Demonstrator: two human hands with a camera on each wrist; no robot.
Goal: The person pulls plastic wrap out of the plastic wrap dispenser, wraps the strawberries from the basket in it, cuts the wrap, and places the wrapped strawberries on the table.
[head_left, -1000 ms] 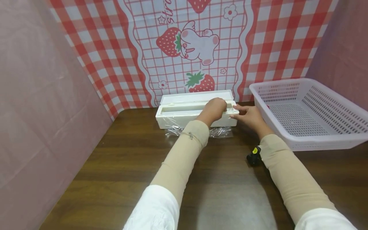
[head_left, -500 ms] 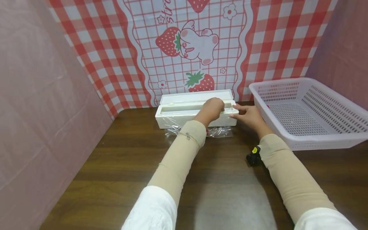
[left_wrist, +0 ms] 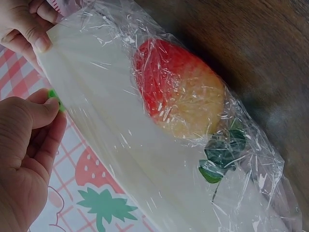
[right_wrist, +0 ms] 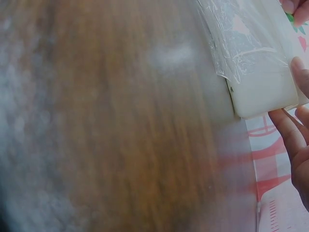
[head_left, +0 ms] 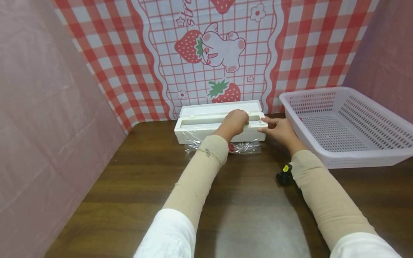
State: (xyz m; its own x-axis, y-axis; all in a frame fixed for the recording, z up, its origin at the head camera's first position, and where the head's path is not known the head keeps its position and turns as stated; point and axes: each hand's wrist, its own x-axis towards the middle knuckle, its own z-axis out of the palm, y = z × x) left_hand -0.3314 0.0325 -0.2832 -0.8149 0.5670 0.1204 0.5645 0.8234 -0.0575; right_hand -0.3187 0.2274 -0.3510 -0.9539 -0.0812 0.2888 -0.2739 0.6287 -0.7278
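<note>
A long white cling film dispenser [head_left: 206, 133] lies at the back of the table, its lid [head_left: 222, 107] raised behind it. My left hand [head_left: 236, 121] reaches over its top and pinches a small green slider knob [left_wrist: 57, 100] at the edge of the box. Clear cling film [left_wrist: 104, 63] drapes down the front onto the table. Under the film shows a red and yellow fruit [left_wrist: 181, 89] with dark green leaves [left_wrist: 224, 147]; my left forearm covers most of it in the head view. My right hand [head_left: 280, 131] grips the dispenser's right end between thumb and fingers.
At the right stands a white perforated plastic basket [head_left: 361, 156], close beside my right hand. A black device [head_left: 285, 175] with a yellow mark sits by my right wrist. A red-checked cloth [head_left: 129, 53] hangs behind the brown wooden table [head_left: 135, 186].
My left hand has slid a little to the left along the dispenser's top. A red bit of the fruit now shows beside my left forearm. My right hand stays at the box's end.
</note>
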